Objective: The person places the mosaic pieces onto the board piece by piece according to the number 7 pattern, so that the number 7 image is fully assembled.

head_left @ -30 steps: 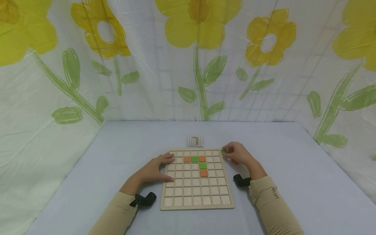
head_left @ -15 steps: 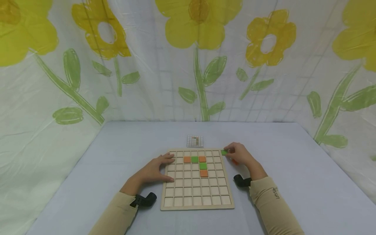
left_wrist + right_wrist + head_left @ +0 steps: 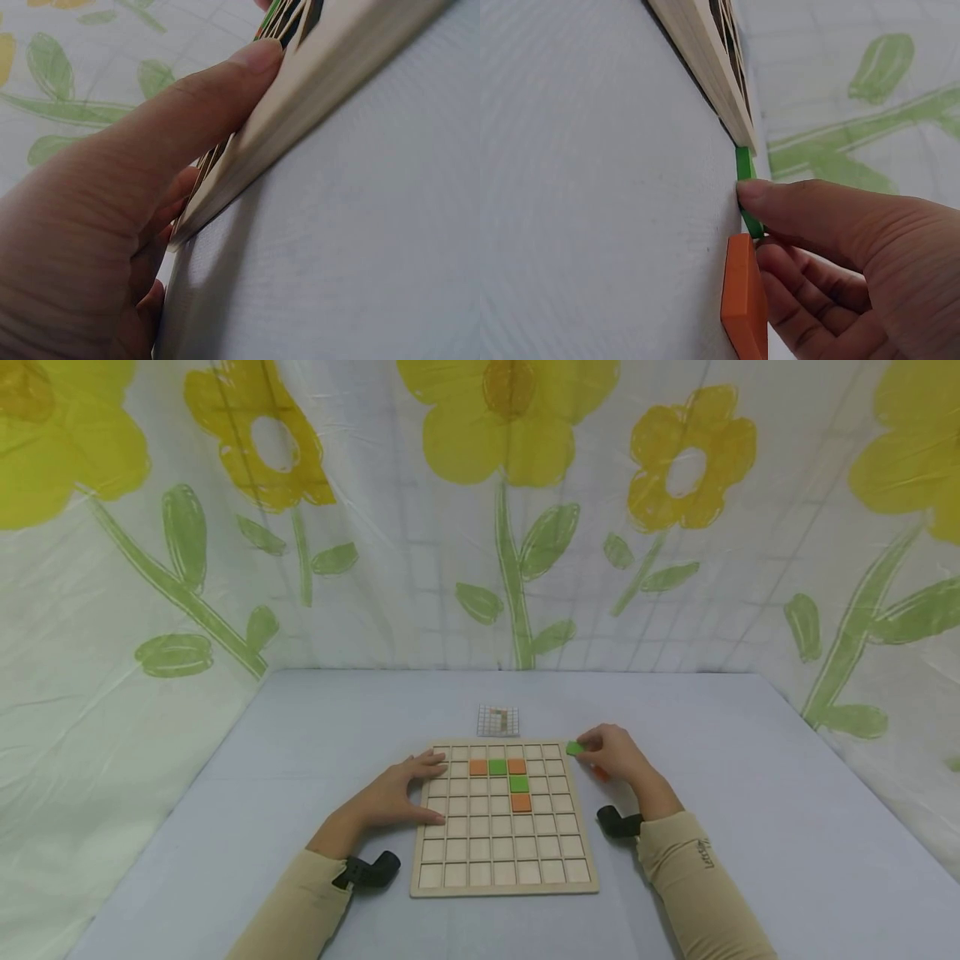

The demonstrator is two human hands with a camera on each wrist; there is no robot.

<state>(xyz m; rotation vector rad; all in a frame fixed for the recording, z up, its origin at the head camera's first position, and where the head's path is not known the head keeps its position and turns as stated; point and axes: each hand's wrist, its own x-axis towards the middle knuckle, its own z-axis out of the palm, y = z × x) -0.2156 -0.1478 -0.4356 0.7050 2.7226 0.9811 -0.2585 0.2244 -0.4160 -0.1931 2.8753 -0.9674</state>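
Note:
A square wooden grid board lies on the table, with green and orange tiles set in some of its cells, such as a middle green tile. My left hand rests on the board's left side, thumb and fingers spread apart; in the left wrist view the thumb lies over the rim. Just off the board's far right corner, my right hand pinches a loose green tile between thumb and fingers. Under that hand, an orange tile sits on the table, partly hidden from above.
Behind the board lies a small card printed with a grid pattern. The table has a pale cloth cover, and a flower-printed curtain hangs at its far edge.
My right hand has shifted slightly to the right, and the green tile in its fingers has turned and now looks tilted. The left hand and board stay as they were.

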